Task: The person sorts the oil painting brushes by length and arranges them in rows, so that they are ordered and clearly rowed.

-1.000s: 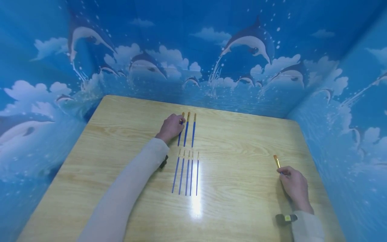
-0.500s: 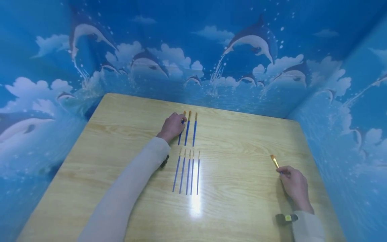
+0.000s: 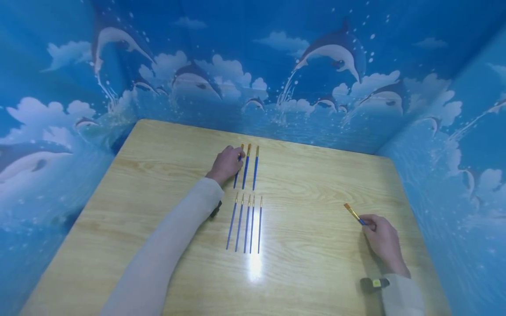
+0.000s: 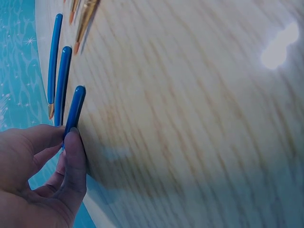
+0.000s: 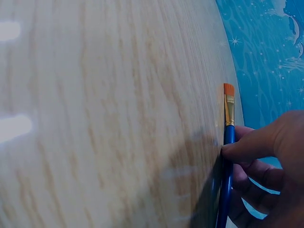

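My left hand [image 3: 226,164] is at the back of the table, pinching the leftmost blue-handled paintbrush [image 4: 74,108] of the back row between thumb and finger. Its bristle end shows just past the fingertips in the head view. Two more paintbrushes, a middle one [image 3: 246,169] and a right one [image 3: 255,169], lie just right of that hand, bristles toward the wall. Over the table's right side, my right hand [image 3: 381,239] grips a flat paintbrush [image 5: 229,107] with orange bristles and a gold ferrule. This brush points up and left in the head view.
Several thinner blue paintbrushes [image 3: 247,224] lie in a front row, nearer to me than the back row. All rest on a light wood table [image 3: 308,263]. Blue dolphin-print sheeting [image 3: 253,118] encloses the table's back and sides.
The bristle end of the brush in my right hand has swung to the left, and more of its blue handle shows. My left hand keeps its place on the leftmost back-row brush.
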